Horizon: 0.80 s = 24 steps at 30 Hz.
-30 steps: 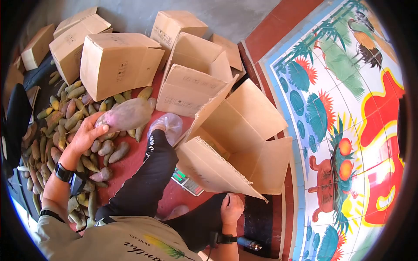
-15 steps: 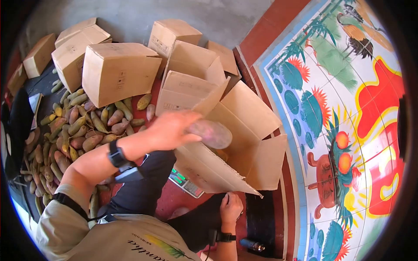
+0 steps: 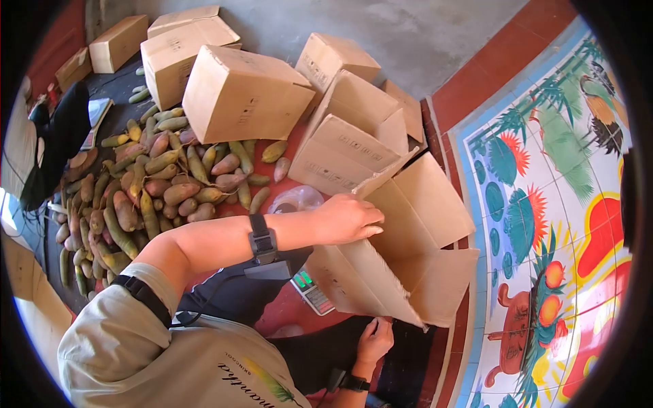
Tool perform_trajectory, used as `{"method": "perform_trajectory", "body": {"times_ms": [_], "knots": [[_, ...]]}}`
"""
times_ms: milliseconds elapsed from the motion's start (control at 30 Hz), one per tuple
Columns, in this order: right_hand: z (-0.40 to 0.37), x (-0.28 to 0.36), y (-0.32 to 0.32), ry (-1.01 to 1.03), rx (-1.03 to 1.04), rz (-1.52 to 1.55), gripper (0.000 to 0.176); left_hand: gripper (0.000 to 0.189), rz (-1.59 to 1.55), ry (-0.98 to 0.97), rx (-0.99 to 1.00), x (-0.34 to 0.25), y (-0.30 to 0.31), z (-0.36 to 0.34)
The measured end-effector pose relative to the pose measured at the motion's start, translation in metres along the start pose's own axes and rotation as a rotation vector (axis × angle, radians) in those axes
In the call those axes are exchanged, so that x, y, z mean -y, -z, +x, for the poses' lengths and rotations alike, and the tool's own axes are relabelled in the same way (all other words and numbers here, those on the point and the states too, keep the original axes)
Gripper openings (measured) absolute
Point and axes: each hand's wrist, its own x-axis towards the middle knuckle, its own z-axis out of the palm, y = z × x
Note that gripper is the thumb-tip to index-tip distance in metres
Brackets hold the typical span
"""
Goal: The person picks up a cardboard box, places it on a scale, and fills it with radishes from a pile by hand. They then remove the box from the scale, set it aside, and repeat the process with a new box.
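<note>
My left hand [image 3: 350,219] reaches over the near rim of an open cardboard box [image 3: 428,204]. Its fingers are loosely bent and a little apart from the thumb, with no fruit visible in them. The bottom of the box is hidden from this angle. Low in the view, my right hand [image 3: 375,340] is curled closed beside my dark trouser leg, close to the box's lower flap. Just beyond my left forearm lies a clear plastic bag [image 3: 297,198]. To the left spreads a heap of long purple, green and yellow fruits or tubers [image 3: 180,194].
A digital scale [image 3: 313,292] with green digits stands between my leg and the box. Behind are another open carton [image 3: 340,149] and a large carton [image 3: 245,95]. A painted tile wall [image 3: 517,272] borders the right. Another person's dark-clothed limb [image 3: 64,139] shows at far left.
My left hand held a purplish elongated fruit over the box; now that fruit is out of sight and the hand is at the rim. The whole view has shifted, with the scene further right.
</note>
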Motion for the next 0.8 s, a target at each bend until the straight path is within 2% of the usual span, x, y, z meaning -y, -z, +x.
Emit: {"method": "perform_trajectory", "body": {"times_ms": [33, 100, 133, 167, 233, 367, 500, 567, 700, 733, 800], "knots": [[0.001, 0.0, 0.0, 0.003, 0.015, 0.003, 0.006, 0.024, -0.002, 0.015, 0.003, 0.001, 0.002, -0.003], [0.001, 0.0, 0.001, 0.013, 0.003, 0.001, 0.007, 0.026, -0.086, -0.133, -0.127, 0.004, 0.009, -0.009], [0.0, -0.002, 0.0, 0.017, 0.014, -0.004, 0.007, 0.031, -0.073, -0.167, -0.128, 0.005, 0.018, -0.013], [-0.001, -0.004, 0.0, 0.014, 0.033, -0.001, 0.007, 0.031, -0.079, -0.15, -0.12, 0.009, 0.026, -0.018], [-0.002, -0.008, -0.002, 0.018, 0.014, -0.009, 0.007, 0.029, -0.056, -0.109, -0.226, 0.019, 0.043, -0.032], [-0.003, -0.009, -0.001, 0.013, 0.029, 0.0, 0.007, 0.019, 0.061, 0.255, -0.195, 0.066, 0.077, -0.087], [0.0, -0.006, -0.002, 0.011, 0.04, 0.023, 0.006, 0.017, 0.206, 0.514, -0.052, 0.111, 0.092, -0.175], [-0.001, -0.011, -0.007, 0.005, 0.065, 0.014, 0.006, 0.014, 0.198, 0.732, 0.023, 0.133, 0.079, -0.234], [0.004, -0.005, -0.006, 0.041, 0.066, -0.002, 0.007, 0.017, 0.294, 1.14, 0.484, 0.163, 0.042, -0.346], [0.004, -0.005, -0.006, 0.041, 0.08, -0.005, 0.007, 0.017, 0.287, 1.145, 0.489, 0.156, 0.039, -0.357], [0.005, -0.003, -0.006, 0.041, 0.097, -0.015, 0.008, 0.022, 0.237, 1.178, 0.64, 0.144, 0.031, -0.374]]}}
